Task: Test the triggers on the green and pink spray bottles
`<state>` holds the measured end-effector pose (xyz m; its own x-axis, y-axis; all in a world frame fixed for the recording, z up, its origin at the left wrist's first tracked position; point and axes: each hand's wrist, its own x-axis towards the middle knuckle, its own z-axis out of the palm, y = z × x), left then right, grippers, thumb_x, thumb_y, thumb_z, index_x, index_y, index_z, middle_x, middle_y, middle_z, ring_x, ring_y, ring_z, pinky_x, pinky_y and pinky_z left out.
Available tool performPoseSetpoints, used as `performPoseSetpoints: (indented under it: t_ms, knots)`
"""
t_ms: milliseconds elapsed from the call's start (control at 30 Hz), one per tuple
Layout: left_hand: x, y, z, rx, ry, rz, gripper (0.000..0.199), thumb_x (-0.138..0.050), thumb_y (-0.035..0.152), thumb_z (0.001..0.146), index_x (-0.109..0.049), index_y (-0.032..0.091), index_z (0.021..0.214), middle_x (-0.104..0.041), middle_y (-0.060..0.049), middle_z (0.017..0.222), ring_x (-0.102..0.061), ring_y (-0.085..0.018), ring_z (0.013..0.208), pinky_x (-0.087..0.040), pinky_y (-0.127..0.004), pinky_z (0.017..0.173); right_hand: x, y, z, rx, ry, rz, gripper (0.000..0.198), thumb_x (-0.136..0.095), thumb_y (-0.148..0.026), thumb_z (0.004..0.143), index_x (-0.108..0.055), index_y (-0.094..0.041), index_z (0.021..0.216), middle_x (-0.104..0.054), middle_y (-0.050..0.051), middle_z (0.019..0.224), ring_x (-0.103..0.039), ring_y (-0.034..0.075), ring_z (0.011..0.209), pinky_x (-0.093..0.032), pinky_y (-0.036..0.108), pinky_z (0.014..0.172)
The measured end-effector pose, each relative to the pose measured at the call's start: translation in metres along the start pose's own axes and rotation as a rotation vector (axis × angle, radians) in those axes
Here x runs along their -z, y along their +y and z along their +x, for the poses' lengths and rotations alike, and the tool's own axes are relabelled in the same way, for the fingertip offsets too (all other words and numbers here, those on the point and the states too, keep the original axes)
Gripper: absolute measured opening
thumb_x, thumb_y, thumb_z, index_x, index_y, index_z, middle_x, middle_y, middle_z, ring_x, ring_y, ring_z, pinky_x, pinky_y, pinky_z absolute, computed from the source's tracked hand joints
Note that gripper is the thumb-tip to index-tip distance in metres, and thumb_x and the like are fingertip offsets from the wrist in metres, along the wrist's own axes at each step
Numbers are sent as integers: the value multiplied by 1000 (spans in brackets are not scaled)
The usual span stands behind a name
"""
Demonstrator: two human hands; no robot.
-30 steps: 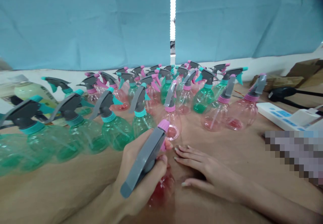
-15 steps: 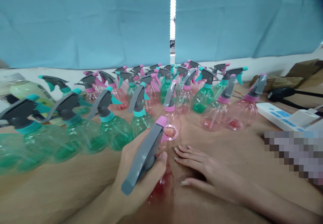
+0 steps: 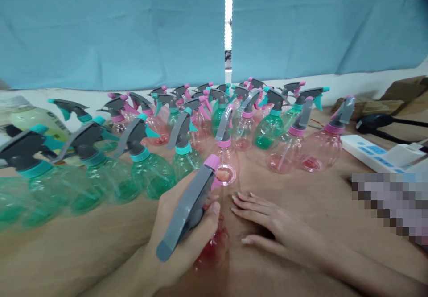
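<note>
My left hand is wrapped round the neck of a pink spray bottle, under its grey trigger head with a pink nozzle. The hand covers the neck and part of the body, and the nozzle points away from me. My right hand lies on the table, fingers outstretched, with nothing in it. Just beyond the held bottle is another pink spray bottle. A row of green spray bottles stands to the left of my left hand.
More pink and green bottles crowd the back of the table. To the right are two pink bottles, a white power strip and a black object with a cable. A large pale container stands at far left, before a blue curtain.
The held bottle and my left hand have shifted very slightly to the left. My right hand stays in the same place.
</note>
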<state>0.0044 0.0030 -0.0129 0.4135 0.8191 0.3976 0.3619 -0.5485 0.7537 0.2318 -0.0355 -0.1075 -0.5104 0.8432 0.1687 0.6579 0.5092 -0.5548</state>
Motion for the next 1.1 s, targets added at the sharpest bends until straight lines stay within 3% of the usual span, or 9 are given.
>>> performPoseSetpoints:
  t_ms: [233, 433, 833, 1000, 1100]
  knots:
    - [1, 1, 1, 0, -43, -34, 27, -55, 19, 77, -60, 25, 104, -68, 0, 90, -66, -16, 75, -58, -29, 74, 0, 0, 0, -3, -12, -1, 59, -54, -49, 94, -39, -27, 146, -37, 4, 153, -30, 25, 142, -24, 47, 118]
    - [3, 2, 0, 2, -29, 0, 16, -55, 21, 78, -57, 25, 93, -63, 2, 77, -65, -16, 67, -58, -27, 66, 1, -1, 0, 1, -3, 11, 58, -54, -48, 94, -39, -28, 146, -38, 4, 152, -30, 25, 142, -25, 47, 117]
    - [2, 5, 3, -24, 6, 41, 7, -54, 23, 78, -55, 25, 85, -61, 3, 72, -62, -15, 62, -57, -25, 61, 0, -2, 1, -7, -15, -39, 59, -49, -51, 95, -41, -23, 146, -39, 6, 152, -30, 25, 142, -25, 47, 118]
    - [2, 5, 1, -62, -12, 70, 13, -51, 21, 81, -57, 23, 93, -63, 2, 77, -62, -14, 65, -57, -24, 62, 1, -6, 3, -2, -4, -49, 56, -49, -51, 95, -47, -21, 142, -43, 7, 149, -32, 25, 141, -26, 46, 118]
    - [2, 7, 0, -69, 3, 80, 6, -49, 21, 81, -54, 24, 82, -61, 3, 73, -59, -13, 61, -54, -23, 57, 0, -7, 3, -2, 6, -69, 56, -49, -51, 95, -47, -21, 142, -43, 7, 149, -33, 24, 141, -26, 46, 117]
